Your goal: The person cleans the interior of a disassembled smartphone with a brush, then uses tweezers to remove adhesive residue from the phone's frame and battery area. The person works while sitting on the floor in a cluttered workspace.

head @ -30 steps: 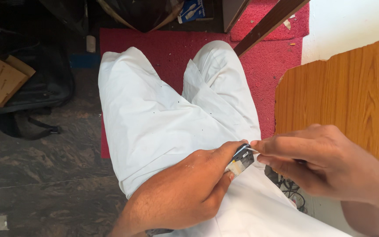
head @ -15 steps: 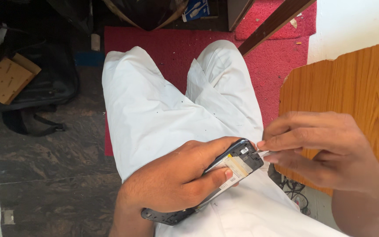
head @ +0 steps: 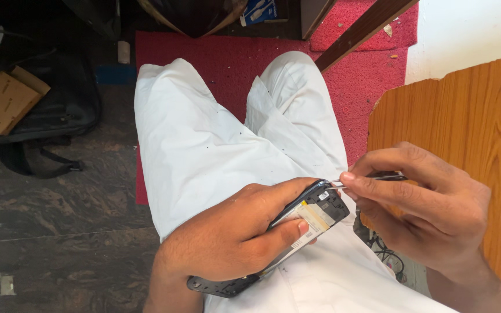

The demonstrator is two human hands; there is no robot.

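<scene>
Showing, left to right: dark bag (head: pixel 59 110) on the grey floor (head: pixel 71 232); left hand (head: pixel 233 237) clasping an opened phone (head: pixel 314 211) over the lap; right hand (head: pixel 430 214) pinching tweezers (head: pixel 355 181) at its far edge; red carpet (head: pixel 215 64) beyond; wooden table (head: pixel 471 127) right.

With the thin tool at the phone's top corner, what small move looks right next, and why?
Probably a gentle pry or lift at that corner. The left hand grips the opened black phone with its exposed internals, and the right hand has the thin metal tool's tip touching the top edge.
</scene>
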